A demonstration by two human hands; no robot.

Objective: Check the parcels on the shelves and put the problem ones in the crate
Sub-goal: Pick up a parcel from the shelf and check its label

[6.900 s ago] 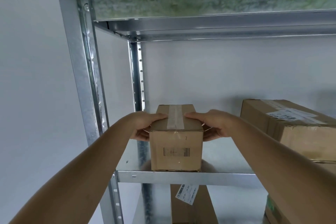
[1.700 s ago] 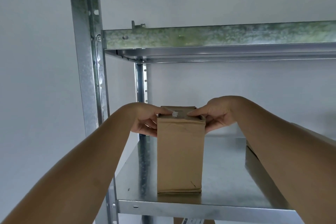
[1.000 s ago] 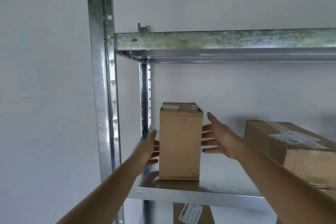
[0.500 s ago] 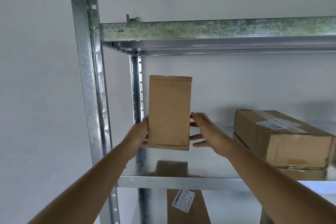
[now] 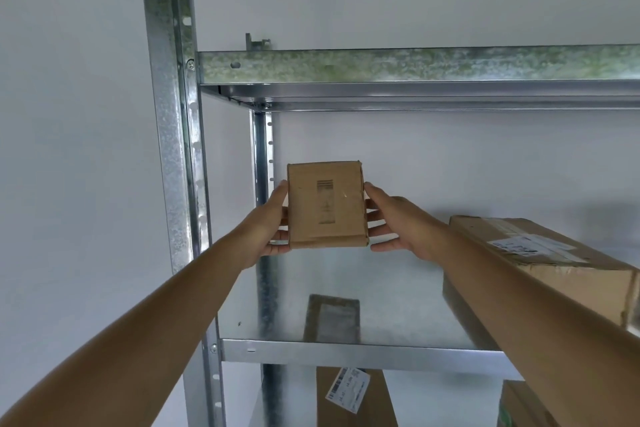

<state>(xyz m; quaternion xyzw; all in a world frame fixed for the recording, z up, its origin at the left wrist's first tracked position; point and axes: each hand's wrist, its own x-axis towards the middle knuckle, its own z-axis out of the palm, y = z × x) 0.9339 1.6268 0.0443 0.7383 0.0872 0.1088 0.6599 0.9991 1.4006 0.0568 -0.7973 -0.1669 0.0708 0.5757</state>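
- While fingers [image 5: 375, 220] of the right hand [image 5: 398, 224] spread along one side of the small parcel [image 5: 327, 204], the left hand [image 5: 268, 224] clamps the opposite side, thumb up on the edge, other fingers wrapped behind; both hands are gripping it, nothing slack.
- Small parcel is held in the air above the middle shelf [image 5: 360, 354], clear of the metal, barcode face turned toward the camera.
- Likely reason for the hold: side grip keeps the printed face uncovered, so the code and surface can be read. Judging by that, this is the inspection step, no verdict yet.
- Print looks faint and smudged from here; can't tell if it counts as a problem.
- Dull reflection of the parcel shows on the shelf deck right below it.
- Large box [image 5: 540, 263] sits on the same shelf to the right, label on top, front corner looks crumpled; right forearm crosses in front of it.
- Upper shelf [image 5: 415, 66] is close overhead, limits lift room.
- Upright post [image 5: 173, 149] stands left of the left arm.
- Labelled box [image 5: 353, 395] sits on the level below.
- Crate not in view.
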